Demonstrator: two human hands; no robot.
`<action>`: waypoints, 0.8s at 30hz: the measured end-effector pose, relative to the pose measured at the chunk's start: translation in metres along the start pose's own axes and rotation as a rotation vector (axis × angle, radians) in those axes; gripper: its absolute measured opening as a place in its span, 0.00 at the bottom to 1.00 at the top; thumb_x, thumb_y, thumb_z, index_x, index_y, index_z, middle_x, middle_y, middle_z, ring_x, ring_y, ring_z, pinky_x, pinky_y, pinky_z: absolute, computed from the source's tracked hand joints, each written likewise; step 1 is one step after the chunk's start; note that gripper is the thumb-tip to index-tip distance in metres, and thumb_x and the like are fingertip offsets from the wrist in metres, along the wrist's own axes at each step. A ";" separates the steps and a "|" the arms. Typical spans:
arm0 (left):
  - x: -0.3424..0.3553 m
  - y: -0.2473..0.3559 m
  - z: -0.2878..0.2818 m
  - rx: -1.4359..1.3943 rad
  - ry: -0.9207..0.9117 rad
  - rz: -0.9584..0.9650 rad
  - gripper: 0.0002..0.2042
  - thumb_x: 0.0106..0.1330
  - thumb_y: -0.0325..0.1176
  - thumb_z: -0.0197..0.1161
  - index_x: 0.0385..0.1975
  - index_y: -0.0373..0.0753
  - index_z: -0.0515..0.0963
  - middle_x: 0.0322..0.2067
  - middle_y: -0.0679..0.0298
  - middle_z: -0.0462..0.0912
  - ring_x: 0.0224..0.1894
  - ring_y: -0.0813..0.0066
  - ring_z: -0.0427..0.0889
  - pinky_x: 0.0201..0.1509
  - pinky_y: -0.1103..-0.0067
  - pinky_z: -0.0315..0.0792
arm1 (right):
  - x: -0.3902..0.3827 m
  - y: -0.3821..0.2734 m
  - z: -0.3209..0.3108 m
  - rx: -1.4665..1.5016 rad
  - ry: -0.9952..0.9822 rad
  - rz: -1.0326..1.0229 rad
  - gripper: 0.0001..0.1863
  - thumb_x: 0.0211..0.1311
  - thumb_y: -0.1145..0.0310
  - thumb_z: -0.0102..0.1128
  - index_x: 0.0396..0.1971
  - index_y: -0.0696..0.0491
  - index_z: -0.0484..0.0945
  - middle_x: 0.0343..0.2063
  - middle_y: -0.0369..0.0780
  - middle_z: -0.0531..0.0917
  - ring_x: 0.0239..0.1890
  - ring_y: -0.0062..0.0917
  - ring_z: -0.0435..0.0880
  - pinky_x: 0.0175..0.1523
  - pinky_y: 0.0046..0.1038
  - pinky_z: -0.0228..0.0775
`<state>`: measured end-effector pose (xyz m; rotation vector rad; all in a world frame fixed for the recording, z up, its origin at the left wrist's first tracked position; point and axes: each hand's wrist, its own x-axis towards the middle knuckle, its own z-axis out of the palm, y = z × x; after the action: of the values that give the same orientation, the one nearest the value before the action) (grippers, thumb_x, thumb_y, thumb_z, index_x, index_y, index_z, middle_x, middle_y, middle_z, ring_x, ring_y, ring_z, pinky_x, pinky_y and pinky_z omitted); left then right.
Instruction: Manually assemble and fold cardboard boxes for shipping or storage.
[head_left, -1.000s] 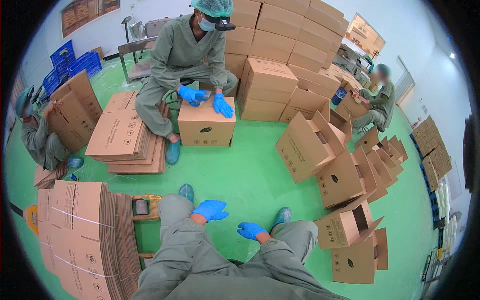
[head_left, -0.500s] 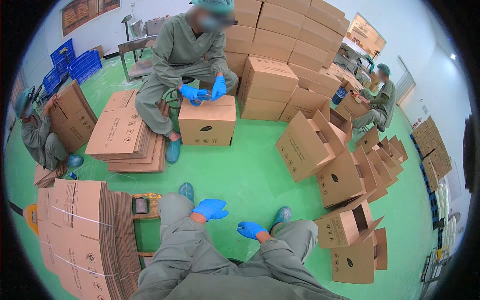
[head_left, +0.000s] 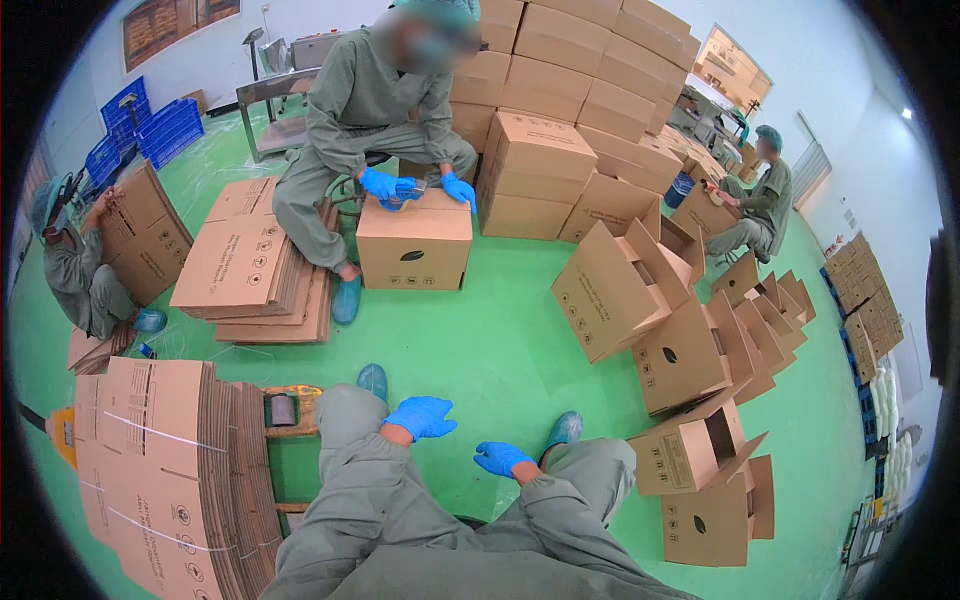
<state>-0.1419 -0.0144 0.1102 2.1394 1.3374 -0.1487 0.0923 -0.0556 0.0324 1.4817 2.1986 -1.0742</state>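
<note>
Both my hands wear blue gloves and hold nothing. Over my left knee, my left hand [head_left: 421, 418] reaches toward the right with its fingers loosely stretched. My right hand [head_left: 500, 459] hangs beside my right knee, fingers extended to the left. A gap with green floor in it lies between the two hands. Across from me sits a co-worker [head_left: 375, 110] in green clothing and blue gloves, with a closed carton [head_left: 415, 248] before them. One of their hands grips a small tool that resembles a tape dispenser [head_left: 408, 190]; the other rests on the carton's top right edge.
Strapped flat cartons [head_left: 150, 450] are piled at my left, and another flat stack [head_left: 230, 250] stands behind them. Several open cartons [head_left: 690, 350] line my right side. A wall of cartons [head_left: 560, 75] rises at the back. Two more people work at far left and right.
The co-worker's free hand has moved down and right onto the carton's edge, while the tool shifts slightly over the carton top. My own hands stay where they were.
</note>
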 end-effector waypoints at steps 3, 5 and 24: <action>0.000 0.000 0.001 0.008 0.038 0.025 0.27 0.58 0.54 0.49 0.48 0.38 0.72 0.47 0.51 0.76 0.49 0.54 0.75 0.51 0.64 0.69 | 0.001 0.001 0.001 0.023 -0.012 0.005 0.26 0.58 0.52 0.47 0.50 0.56 0.72 0.48 0.48 0.76 0.51 0.42 0.74 0.55 0.38 0.65; 0.001 0.000 0.001 0.038 0.004 -0.004 0.26 0.58 0.53 0.49 0.47 0.38 0.72 0.46 0.51 0.76 0.48 0.54 0.75 0.50 0.63 0.69 | 0.001 0.001 0.001 0.037 -0.017 0.000 0.27 0.58 0.52 0.47 0.50 0.56 0.71 0.48 0.48 0.76 0.51 0.42 0.74 0.55 0.38 0.65; 0.001 0.001 -0.001 0.020 -0.003 0.031 0.26 0.59 0.53 0.48 0.48 0.38 0.71 0.45 0.51 0.76 0.47 0.52 0.75 0.50 0.62 0.69 | 0.008 0.007 0.007 0.012 -0.013 0.036 0.27 0.57 0.51 0.47 0.51 0.54 0.71 0.49 0.47 0.75 0.52 0.41 0.73 0.56 0.37 0.64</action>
<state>-0.1406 -0.0131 0.1112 2.1743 1.3057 -0.1530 0.0942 -0.0539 0.0203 1.5092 2.1522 -1.0846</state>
